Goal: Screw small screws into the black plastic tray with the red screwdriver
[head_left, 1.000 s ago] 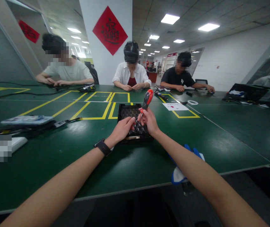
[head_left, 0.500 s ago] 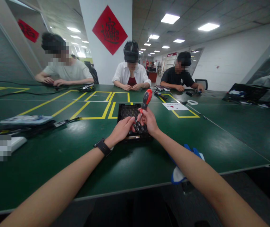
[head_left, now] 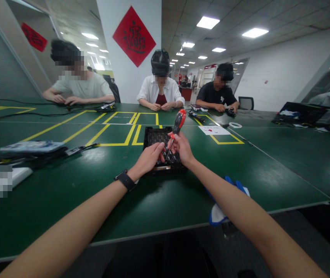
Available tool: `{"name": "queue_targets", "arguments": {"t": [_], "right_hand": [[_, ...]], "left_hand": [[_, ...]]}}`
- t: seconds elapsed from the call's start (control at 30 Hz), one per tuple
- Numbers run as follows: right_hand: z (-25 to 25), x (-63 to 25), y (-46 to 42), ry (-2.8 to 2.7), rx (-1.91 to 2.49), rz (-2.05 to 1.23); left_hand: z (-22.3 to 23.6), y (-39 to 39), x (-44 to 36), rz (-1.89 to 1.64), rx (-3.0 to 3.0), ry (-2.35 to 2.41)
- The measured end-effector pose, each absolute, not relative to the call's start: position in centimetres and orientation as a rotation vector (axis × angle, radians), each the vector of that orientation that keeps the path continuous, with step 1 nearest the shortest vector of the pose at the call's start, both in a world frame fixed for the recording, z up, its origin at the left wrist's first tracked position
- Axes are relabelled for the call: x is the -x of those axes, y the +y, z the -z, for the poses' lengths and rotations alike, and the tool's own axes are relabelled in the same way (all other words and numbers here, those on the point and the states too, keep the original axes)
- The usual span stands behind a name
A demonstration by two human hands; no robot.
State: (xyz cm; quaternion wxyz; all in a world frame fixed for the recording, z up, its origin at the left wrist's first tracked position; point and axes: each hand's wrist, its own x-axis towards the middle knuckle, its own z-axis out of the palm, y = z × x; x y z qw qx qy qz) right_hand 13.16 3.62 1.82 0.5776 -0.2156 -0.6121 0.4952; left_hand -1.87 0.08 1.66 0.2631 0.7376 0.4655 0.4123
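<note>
A screwdriver (head_left: 179, 122) with a red and black handle is in my right hand (head_left: 183, 150); the fingers close around its lower handle and shaft. It leans, handle up, with its thin shaft pointing down into a black tray (head_left: 150, 134) on the table. Several small dark pieces seem to lie inside the tray, too small to make out. My left hand (head_left: 151, 157) is over the tray's left side, thumb and fingers drawn together near the screwdriver's tip. Whatever those fingers hold is hidden. A dark watch (head_left: 125, 180) is on my left wrist.
Blue and white gloves (head_left: 218, 214) lie under my right forearm at the green table's (head_left: 292, 162) front edge. To the left are cables (head_left: 79, 150) and a flat light-coloured box (head_left: 33, 146). A paper sheet (head_left: 214, 130) lies right of the tray. Three people sit opposite.
My hands, the screwdriver and the tray hold almost the same position. Across the table, the person in black has drawn an outstretched hand in towards a dark object.
</note>
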Motion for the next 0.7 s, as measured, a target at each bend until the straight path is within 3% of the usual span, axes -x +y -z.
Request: {"name": "queue_targets", "arguments": {"t": [0.7], "right_hand": [[-1.84, -13.19, 3.62, -1.413, 0.509, -1.143]], "left_hand": [[-1.68, 0.14, 1.87, -1.118, -1.92, 1.203]]}}
